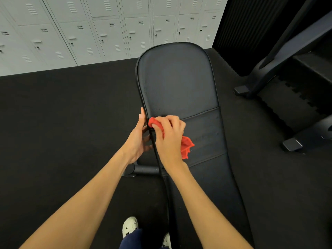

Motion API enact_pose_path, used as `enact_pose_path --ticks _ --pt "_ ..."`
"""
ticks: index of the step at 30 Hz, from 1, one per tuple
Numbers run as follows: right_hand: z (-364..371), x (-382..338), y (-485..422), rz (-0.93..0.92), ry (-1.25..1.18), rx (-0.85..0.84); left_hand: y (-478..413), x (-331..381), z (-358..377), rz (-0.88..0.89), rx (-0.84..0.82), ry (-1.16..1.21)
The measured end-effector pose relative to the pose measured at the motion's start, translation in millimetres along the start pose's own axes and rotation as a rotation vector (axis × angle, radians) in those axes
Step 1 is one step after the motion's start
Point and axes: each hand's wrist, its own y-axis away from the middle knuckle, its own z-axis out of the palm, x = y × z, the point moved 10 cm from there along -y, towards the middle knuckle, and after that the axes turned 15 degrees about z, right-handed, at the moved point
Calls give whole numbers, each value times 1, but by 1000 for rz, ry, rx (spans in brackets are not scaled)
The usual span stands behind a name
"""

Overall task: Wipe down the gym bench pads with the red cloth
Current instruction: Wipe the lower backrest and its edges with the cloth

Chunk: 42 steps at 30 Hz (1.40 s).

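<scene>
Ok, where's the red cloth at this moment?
In the head view, the red cloth is bunched in the right hand, pressed on the left edge of the bench pad by its seam, centre frame; the left hand touches that edge just beside it.

Count: 1 bench (177, 78). Its padded top shows 3 sections, split by 2 cross seams.

1 red cloth (186, 144), on the bench's middle section.

2 hands: left hand (138, 139) against the bench's left edge, right hand (168, 135) on top of the bench, gripping the red cloth.

2 white shoes, by the bench's near left edge: first shoe (130, 226) mostly seen, second shoe (167, 239) only partly.

1 floor bar (143, 170), sticking out from under the bench to its left.

1 machine frame (287, 51), right of the bench, with 2 capped feet seen: far foot (241, 89), near foot (292, 144).

1 bank of lockers (107, 33), beyond the bench's far end. 8 door handles counted in one row. The doors are cut off at the edges, so no total.
</scene>
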Motion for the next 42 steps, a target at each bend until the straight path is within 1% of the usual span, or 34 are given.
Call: enact_pose_path --ticks 3,4,5,6,8,10,11,12,15,19,23,24,27,28,29,30,32,34,36,38,42 --pt "-7 -14 -7 -193 32 -199 0 2 0 2 -17 -9" --pt "-18 -18 -14 -261 53 -210 0 2 2 -3 -25 -16" --pt "-33 -18 -25 -297 59 -165 0 2 2 -9 -28 -17" --pt "-52 -10 -40 -275 51 -71 -1 1 3 -15 -31 -14" --pt "-85 24 -72 -96 49 130 -2 0 3 -19 -45 -5" --pt "-95 62 -84 105 98 214 -2 -1 2 -21 -51 -2" --pt "-92 71 -82 152 108 228 -2 -2 2 -20 -48 0" --pt "-86 71 -79 158 114 243 -4 -2 1 -15 -47 -3" --pt "-58 43 -58 98 208 307 -4 -2 1 -10 -46 -14" --pt "-13 7 -21 4 237 245 -4 -3 -2 -12 -44 -40" --pt "7 -11 4 -106 204 128 -6 -5 -6 -1 -21 -17" --pt "11 -16 9 -163 201 63 -7 -5 -7 2 -12 -1" --pt "14 -32 13 -401 204 -239 -6 -6 -6 7 -25 38" --pt "7 -38 6 -458 193 -293 -6 -5 -6 15 -36 34" --pt "-5 -43 -10 -471 170 -284 -6 -4 -5 23 -46 24" --pt "-20 -44 -31 -436 135 -222 -6 -4 -4 29 -55 9" --pt "-45 -41 -75 -310 43 -69 -6 -2 -2 44 -72 -4" --pt "-37 -40 -98 -229 68 -45 -6 -3 -2 45 -72 4" --pt "-14 -36 -96 -214 172 -59 -5 -2 -1 40 -69 11" --pt "0 -38 -80 -299 199 -69 -4 -1 -2 36 -62 6" --pt "16 -30 -31 -595 285 -212 -5 -3 -5 21 -40 21"
